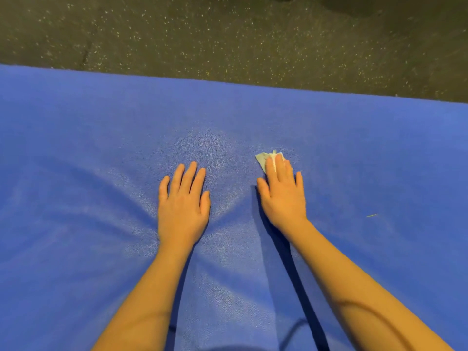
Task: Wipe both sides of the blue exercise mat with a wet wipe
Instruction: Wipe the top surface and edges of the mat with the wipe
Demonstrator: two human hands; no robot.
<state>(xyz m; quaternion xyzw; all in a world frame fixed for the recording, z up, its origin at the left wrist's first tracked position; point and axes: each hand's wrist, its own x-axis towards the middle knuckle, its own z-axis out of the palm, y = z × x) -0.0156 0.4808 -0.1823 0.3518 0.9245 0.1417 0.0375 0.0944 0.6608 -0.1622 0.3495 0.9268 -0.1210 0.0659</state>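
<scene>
Fingers [188, 173] of the left hand [182, 206] are lying straight and slightly spread, palm down, pressing flat on the blue exercise mat [76, 148] and gripping nothing. All five digits of that hand are showing. Fingers [279, 165] of the right hand [282, 196] are also stretching out straight, not curling. They are pressing down on one wet wipe [262, 158], which is lying crumpled and pale on the mat. Part of the wipe is sticking out past the fingertips and toward the left hand, and the rest is hiding under the fingers.

Two bare forearms are reaching in from the bottom edge, one to each hand. The two hands are resting side by side near the middle of the view, apart from each other, with bare mat between them.

One mat is showing, and it is spreading across the whole width of the view and lying on a dark speckled floor [228, 41]. Its far edge is running straight across the upper part of the view. Soft creases are fanning out across the mat from around the left hand. One paler, shiny patch [202, 143] is showing on the mat just beyond the hands.

One small yellowish strand [371, 215] is lying on the mat, well to the right of the right hand. One dark shape [354, 6] is sitting on the floor at the top edge, too cropped to identify.
</scene>
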